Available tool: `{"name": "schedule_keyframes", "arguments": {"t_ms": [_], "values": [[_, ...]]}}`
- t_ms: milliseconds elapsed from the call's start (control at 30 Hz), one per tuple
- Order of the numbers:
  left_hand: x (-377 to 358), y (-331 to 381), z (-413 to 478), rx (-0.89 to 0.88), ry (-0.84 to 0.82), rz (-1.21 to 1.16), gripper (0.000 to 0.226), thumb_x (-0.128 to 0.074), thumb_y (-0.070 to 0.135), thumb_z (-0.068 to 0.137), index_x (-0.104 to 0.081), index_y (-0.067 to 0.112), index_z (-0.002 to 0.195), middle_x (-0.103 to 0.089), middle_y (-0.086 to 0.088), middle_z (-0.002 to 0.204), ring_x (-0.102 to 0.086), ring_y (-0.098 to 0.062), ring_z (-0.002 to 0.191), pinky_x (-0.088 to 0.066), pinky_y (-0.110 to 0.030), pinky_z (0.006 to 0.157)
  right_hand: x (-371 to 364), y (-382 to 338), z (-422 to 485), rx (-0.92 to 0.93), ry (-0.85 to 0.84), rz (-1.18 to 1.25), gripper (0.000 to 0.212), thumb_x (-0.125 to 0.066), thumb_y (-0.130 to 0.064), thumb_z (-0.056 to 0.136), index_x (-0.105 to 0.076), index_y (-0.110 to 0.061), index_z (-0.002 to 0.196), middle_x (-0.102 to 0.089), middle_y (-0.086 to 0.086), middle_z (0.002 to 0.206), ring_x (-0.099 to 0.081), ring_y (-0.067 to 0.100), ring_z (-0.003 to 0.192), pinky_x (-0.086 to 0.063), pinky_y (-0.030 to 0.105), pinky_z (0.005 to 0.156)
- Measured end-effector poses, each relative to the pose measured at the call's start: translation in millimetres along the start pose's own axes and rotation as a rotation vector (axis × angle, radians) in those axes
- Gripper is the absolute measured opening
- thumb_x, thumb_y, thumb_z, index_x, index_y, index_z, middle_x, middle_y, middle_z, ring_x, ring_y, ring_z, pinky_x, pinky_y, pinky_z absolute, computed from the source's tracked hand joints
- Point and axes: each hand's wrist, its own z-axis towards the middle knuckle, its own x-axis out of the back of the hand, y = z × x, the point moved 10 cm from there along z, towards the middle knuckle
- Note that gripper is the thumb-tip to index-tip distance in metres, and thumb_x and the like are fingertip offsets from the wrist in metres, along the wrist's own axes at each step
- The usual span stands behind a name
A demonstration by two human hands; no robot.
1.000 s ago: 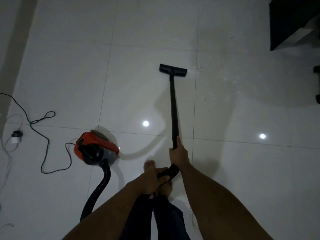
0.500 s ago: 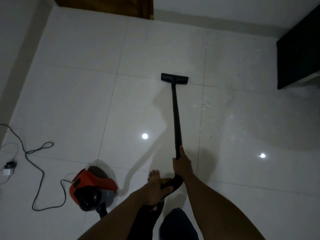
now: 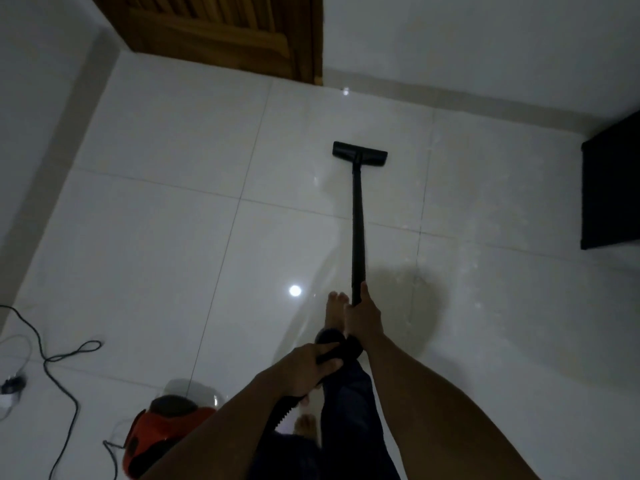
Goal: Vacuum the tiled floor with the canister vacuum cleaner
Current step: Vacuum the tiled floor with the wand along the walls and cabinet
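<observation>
1. Mid-stroke, by the look of it: nozzle flat on the floor, pushed well ahead, still short of the door.
2. Holding the bent handle end with the left hand, fingers wrapped over it.
3. Gripping the wand at its near end with the right hand, fingers curled round, thumb laid up the tube.
4. Hose dropping behind the left wrist toward the red canister, low left, partly hidden by the arm.
5. Cord looped on the floor left of the canister, well apart from the nozzle.
6. Next, likely: draw back, then shift right onto the tiles with pale specks, toward the dark cabinet.
7. Calls for keeping the nozzle flat, minding the bare foot just beside the wand, and towing the canister without snagging the cord.
</observation>
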Motion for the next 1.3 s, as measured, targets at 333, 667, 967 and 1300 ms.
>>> {"name": "schedule_keyframes", "arguments": {"t_ms": [333, 667, 967, 1300], "values": [[121.6, 92.9, 95.5, 0.059, 0.087, -0.049, 0.053, -0.052, 0.047, 0.099, -0.046, 0.024, 0.147, -0.067, -0.009, 0.097, -0.066, -0.022, 0.065, -0.052, -0.026, 0.045, 51.5, -130.4, 131.4, -0.022, 0.027, -0.105, 0.073, -0.049, -0.022, 0.101, -0.006, -0.036, 0.159, -0.056, 0.015, 0.136, -0.063, 0.026, 0.099, -0.055, 0.037, 0.081], [186.7, 127.4, 153.3, 0.042, 0.126, -0.044, 0.050, -0.050, 0.038, 0.102, -0.037, 0.035, 0.151, -0.063, 0.000, 0.094, -0.063, -0.018, 0.067, -0.051, -0.023, 0.045, 61.3, -189.3, 199.2, -0.046, 0.058, -0.126, 0.075, -0.050, -0.023, 0.101, -0.004, -0.039, 0.158, -0.057, 0.016, 0.132, -0.065, 0.030, 0.100, -0.058, 0.043, 0.084], [188.8, 116.2, 126.3, 0.020, 0.136, -0.084, 0.052, -0.052, 0.042, 0.101, -0.038, 0.035, 0.151, -0.062, 0.005, 0.098, -0.062, -0.011, 0.069, -0.049, -0.020, 0.045, 55.5, -195.2, 169.1, 0.000, 0.136, -0.140, 0.070, -0.046, -0.022, 0.101, -0.008, -0.037, 0.159, -0.061, 0.015, 0.126, -0.055, 0.017, 0.079, -0.049, 0.031, 0.071], [131.5, 54.0, 6.1, -0.042, 0.114, 0.045, 0.054, -0.051, 0.047, 0.100, -0.038, 0.033, 0.151, -0.067, 0.000, 0.097, -0.064, -0.021, 0.074, -0.053, -0.025, 0.048, 18.2, -149.6, 28.1, 0.110, 0.172, -0.032, 0.069, -0.047, -0.020, 0.103, -0.011, -0.035, 0.159, -0.058, 0.015, 0.134, -0.061, 0.022, 0.096, -0.054, 0.035, 0.087]]}}
